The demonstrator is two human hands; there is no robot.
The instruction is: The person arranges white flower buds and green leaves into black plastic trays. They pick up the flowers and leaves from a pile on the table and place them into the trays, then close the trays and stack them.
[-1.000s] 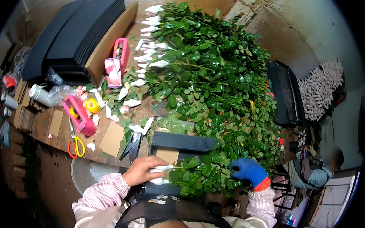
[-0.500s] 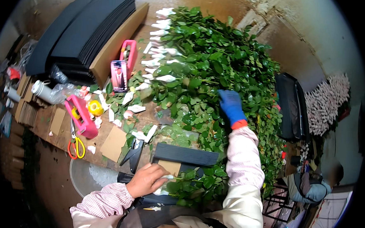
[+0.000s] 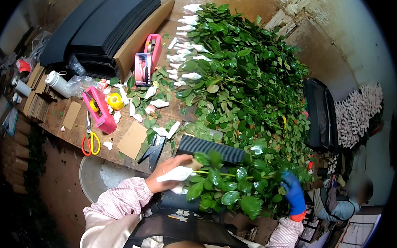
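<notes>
A rose with its bud in a white sleeve lies across in front of me, its leafy stem running right. At the stem's right end, my right hand, in a blue glove, is closed on it. My bare left hand is behind and beside the bud; the bud hides much of its fingers, so its grip cannot be made out. Below that bud, part of another white sleeve shows. Just beyond the held rose is a ribbed black block. Many white-sleeved roses are heaped farther back.
Left on the table are a black stapler, red-and-yellow scissors, two pink tape dispensers and a cardboard piece. Stacked black sheets stand behind. At far right are a black crate and a person.
My right hand has come from the rose heap toward me and right, bringing a rose whose bud is now at my left hand. The whole view has shifted slightly.
</notes>
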